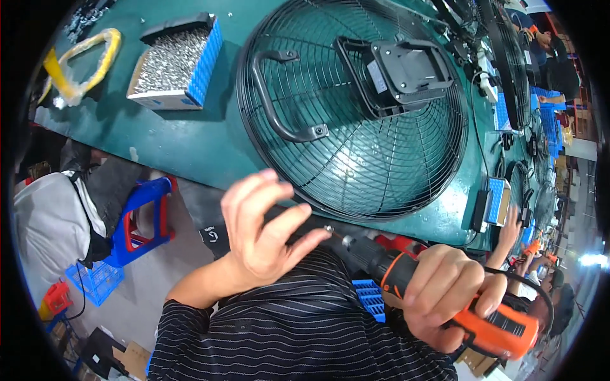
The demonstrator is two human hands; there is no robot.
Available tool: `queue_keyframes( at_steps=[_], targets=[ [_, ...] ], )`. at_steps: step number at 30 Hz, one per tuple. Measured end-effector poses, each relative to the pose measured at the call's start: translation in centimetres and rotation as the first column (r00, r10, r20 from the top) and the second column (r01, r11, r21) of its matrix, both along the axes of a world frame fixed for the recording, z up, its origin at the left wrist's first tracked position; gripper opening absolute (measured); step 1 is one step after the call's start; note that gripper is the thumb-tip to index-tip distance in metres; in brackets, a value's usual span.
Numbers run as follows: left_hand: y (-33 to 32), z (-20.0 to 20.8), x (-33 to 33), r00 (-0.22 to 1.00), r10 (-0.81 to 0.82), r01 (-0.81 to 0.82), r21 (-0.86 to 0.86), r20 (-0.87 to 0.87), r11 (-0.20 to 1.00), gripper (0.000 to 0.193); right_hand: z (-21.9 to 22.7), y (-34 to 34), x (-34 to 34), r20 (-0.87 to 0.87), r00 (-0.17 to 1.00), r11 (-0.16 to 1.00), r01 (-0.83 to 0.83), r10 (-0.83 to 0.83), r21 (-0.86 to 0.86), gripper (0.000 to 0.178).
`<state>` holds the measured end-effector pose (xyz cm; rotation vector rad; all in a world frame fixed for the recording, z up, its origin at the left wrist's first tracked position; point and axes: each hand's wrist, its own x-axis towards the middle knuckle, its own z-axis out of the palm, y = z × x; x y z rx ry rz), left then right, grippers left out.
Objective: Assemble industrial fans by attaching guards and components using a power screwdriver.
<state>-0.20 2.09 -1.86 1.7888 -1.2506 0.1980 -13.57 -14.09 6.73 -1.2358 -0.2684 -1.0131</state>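
Note:
My right hand (pixel 448 292) is wrapped round an orange and black electric screwdriver (pixel 394 270), whose bit points left toward my other hand. A small silver screw (pixel 328 229) shows at the bit's tip. My left hand (pixel 257 228) is open, fingers spread and slightly curled, with its thumb tip right by the screw; whether it touches cannot be made out. Beyond both hands, a large round black fan (pixel 356 190) lies on the green table (pixel 190 143). Its wire grille carries a curved handle (pixel 267 95) on the left and a black motor housing (pixel 410 73) near the middle.
A blue and white box (pixel 204 70) full of small metal screws stands left of the fan. Yellow tape rolls (pixel 98 63) lie farther left. A blue and red stool (pixel 143 222) and a seated person (pixel 57 209) are at the left. More fans and people line the right side.

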Motion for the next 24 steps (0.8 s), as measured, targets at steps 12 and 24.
queue_keyframes(
  at_steps=[12, 24],
  targets=[
    [-1.3, -1.6, 1.4, 0.995, 0.064, -0.072, 0.127, 0.070, 0.989, 0.068, 0.0, -1.0, 2.6, -0.208, 0.970, 0.954, -0.178, 0.129, -0.239, 0.048],
    [-1.0, -2.7, 3.9, 0.995, -0.033, 0.035, 0.021, -0.099, 0.999, 0.104, 1.2, 1.5, 5.6, -0.321, 0.946, 0.951, -0.143, 0.049, -0.276, 0.039]
  ],
)
